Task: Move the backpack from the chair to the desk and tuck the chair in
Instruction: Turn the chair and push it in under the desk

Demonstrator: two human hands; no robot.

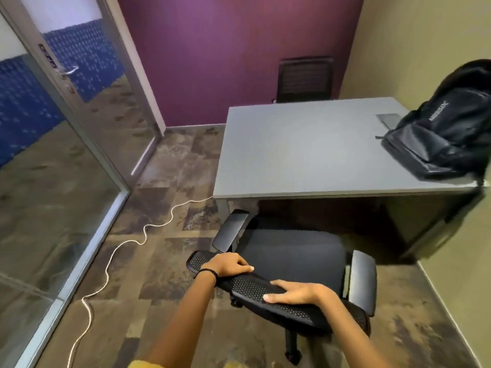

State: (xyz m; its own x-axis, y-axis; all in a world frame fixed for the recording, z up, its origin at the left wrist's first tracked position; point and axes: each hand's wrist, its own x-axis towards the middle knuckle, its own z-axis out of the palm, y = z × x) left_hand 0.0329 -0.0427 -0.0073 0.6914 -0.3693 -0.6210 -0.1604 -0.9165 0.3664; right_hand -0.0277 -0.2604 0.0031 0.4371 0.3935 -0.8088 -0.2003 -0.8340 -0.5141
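My left hand (231, 265) curls over the near top edge of the chair (292, 251) backrest; my right hand (295, 292) grips it further right, both arms outstretched. The backpack (446, 128) sits on the desk's (292, 150) far right.

Backpack (449, 134) cropped at right edge; chair (292, 261) base mostly hidden under seat.

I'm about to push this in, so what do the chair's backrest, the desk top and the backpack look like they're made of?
Chair backrest: looks like black mesh over a hard frame, going by its dotted weave. Desk top: smooth matte grey, probably laminate board; flat, thin edge, no grain. Backpack: black, slightly glossy synthetic fabric or faux leather, with soft folds and sheen; which one is unclear.
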